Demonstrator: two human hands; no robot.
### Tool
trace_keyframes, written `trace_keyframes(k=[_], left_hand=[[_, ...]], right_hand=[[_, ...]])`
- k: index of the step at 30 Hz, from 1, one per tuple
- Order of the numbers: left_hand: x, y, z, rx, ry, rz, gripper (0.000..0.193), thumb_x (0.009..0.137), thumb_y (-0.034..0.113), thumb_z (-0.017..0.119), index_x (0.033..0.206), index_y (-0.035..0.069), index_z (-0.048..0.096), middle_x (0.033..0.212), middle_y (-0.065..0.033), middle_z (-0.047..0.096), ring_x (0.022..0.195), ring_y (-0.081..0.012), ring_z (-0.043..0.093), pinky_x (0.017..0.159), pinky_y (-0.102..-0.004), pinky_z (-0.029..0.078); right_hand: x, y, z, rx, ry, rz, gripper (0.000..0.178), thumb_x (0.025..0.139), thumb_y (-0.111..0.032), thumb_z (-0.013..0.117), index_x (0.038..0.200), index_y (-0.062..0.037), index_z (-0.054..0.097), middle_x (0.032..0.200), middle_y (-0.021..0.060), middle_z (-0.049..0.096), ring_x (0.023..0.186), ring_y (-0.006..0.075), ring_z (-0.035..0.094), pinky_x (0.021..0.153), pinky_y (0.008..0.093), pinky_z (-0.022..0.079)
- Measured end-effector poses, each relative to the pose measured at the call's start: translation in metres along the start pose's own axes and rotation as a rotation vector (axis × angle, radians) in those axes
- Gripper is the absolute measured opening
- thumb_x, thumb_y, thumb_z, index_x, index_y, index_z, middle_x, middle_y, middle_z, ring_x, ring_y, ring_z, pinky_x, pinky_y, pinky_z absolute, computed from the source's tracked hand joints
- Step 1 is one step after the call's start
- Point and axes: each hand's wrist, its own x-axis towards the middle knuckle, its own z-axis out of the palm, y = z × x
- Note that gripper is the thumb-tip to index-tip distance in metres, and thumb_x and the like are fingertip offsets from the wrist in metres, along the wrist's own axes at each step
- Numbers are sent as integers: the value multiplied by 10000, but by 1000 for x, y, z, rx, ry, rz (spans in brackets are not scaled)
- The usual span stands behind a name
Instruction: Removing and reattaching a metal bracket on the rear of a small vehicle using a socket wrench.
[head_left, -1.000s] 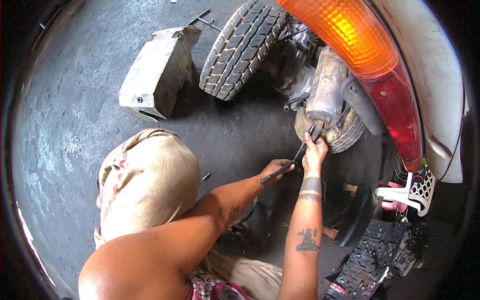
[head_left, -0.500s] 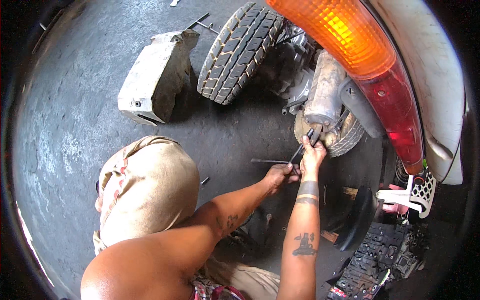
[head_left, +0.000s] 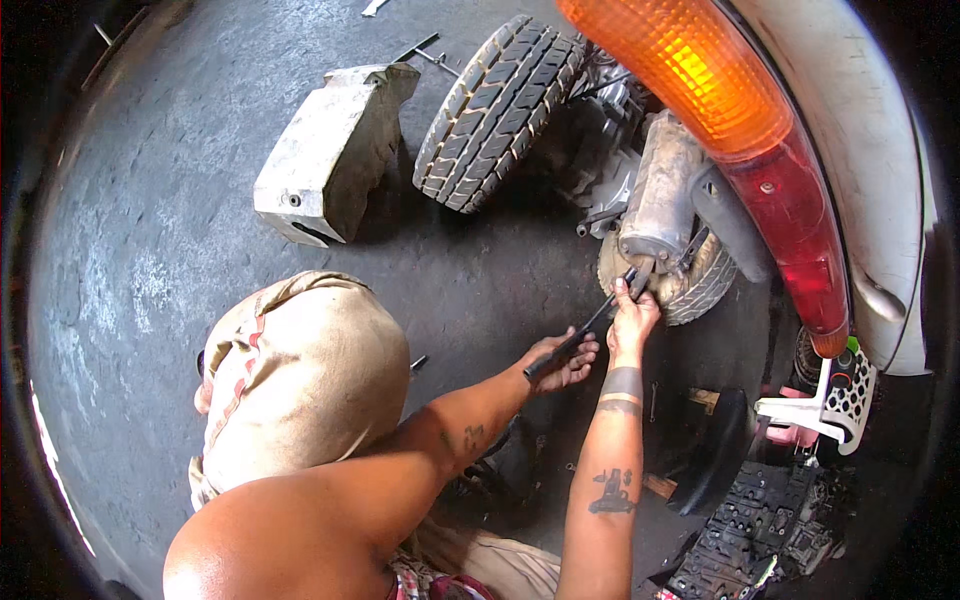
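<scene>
A dark socket wrench [head_left: 598, 318] slants from my left hand up toward a metal bracket [head_left: 645, 272] at the lower end of a dusty muffler [head_left: 655, 190]. Its black handle crosses my left hand [head_left: 566, 360], whose palm is turned up with the fingers loosely apart. Close to the bracket, my right hand [head_left: 633, 318] is closed round the wrench's upper end, the thumb pointing up along it. Where the tool's tip seats is hidden behind the fingers. A tyre [head_left: 700, 285] stands just behind the right hand.
An orange and red tail light [head_left: 735, 120] and pale body panel [head_left: 860, 130] overhang the right. A treaded tyre [head_left: 500, 115] and bent metal shield [head_left: 330, 150] are beyond my hands. Dark machine parts [head_left: 750, 520] lie lower right. Rounded tan cloth [head_left: 310, 380] fills the near left.
The wrench handle has swung from pointing left to pointing down toward me. My left fingers have loosened and spread. The whole view has shifted slightly, and my right hand keeps its place at the bracket.
</scene>
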Motion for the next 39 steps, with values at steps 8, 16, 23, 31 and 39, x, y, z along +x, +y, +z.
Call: trace_keyframes(k=[8,16,23,31,39], left_hand=[[32,-28,6,467,523,351,212,832,150,653,1023,122,564,946,-85,614,866,-260,567,801,-457,415],[2,-14,-13,1612,495,793,80,891,147,524,915,72,539,863,-145,585,805,-294,605,666,-416,466],[2,-1,-9,70,-141,-177,403,964,383,470,1279,139,529,1179,-108,626,1015,-233,641,848,-410,518],[15,-17,11,99,309,135,191,859,163,652,1017,152,546,694,30,524,692,-105,552,624,-294,427],[16,-14,1,1942,774,901,292,841,143,584,1120,56,592,877,-177,579,756,-292,562,668,-424,458]], right_hand=[[1,-2,-2,-14,-38,5,139,772,-28,751,761,-25,613,673,-8,555,597,85,463,567,248,370],[3,1,-6,-21,-91,48,97,808,-48,721,796,-20,629,752,30,639,657,113,555,638,250,420],[3,3,-8,45,-114,-4,112,781,-40,744,783,-22,633,727,23,615,627,101,512,604,251,402],[6,1,-13,38,-148,45,87,823,-31,704,877,-13,639,815,29,643,726,101,569,694,245,441],[3,-4,-9,-62,-135,50,102,802,-31,716,847,-18,626,779,44,639,640,116,549,628,246,424]])
